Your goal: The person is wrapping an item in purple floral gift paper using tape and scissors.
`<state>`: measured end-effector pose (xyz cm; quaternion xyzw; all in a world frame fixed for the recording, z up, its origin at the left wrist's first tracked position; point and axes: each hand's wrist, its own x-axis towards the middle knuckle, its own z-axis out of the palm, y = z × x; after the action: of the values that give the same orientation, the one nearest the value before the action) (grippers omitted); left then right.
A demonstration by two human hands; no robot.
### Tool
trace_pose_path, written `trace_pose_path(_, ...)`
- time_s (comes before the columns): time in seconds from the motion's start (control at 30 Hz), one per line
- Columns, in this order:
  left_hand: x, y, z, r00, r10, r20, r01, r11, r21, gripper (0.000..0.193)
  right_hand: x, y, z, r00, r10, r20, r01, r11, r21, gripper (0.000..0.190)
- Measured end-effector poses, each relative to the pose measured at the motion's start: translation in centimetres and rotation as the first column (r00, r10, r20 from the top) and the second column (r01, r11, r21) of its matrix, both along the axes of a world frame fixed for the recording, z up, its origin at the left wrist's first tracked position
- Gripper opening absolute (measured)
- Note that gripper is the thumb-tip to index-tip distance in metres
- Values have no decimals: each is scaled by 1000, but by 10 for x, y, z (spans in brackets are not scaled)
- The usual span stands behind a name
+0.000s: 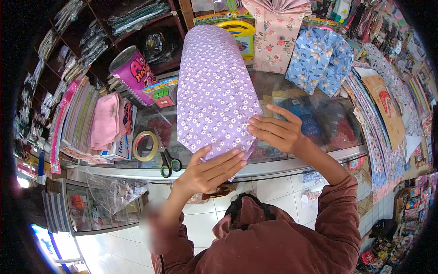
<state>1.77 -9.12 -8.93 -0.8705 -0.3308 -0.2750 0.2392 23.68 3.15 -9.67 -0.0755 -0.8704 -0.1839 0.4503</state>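
Note:
A bulky parcel in lilac wrapping paper with small white daisies [215,92] lies lengthwise on the glass counter, its near end at the counter's front edge. My left hand [205,173] holds that near end, fingers stretched along the folded paper and thumb on the top corner. At the parcel's right near corner, the fingertips of my right hand [279,132] touch the paper, with its index finger raised apart. The paper's near end tapers to a point between and below my hands. What the parcel contains is hidden.
Scissors [168,162] and a tape roll [145,146] lie left of my left hand. Behind them stand a puzzle cube pack [162,94] and a purple canister [133,73]. Pink [276,44] and blue [320,63] floral parcels stand behind; paper sheets [379,113] lie right.

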Motion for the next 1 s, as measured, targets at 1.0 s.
trace_pose_path(1.0,-6,-5,-6,999,39,-27,-39,999,-17,34,3,-40,-12,999,-15,34,12,995,94,22)
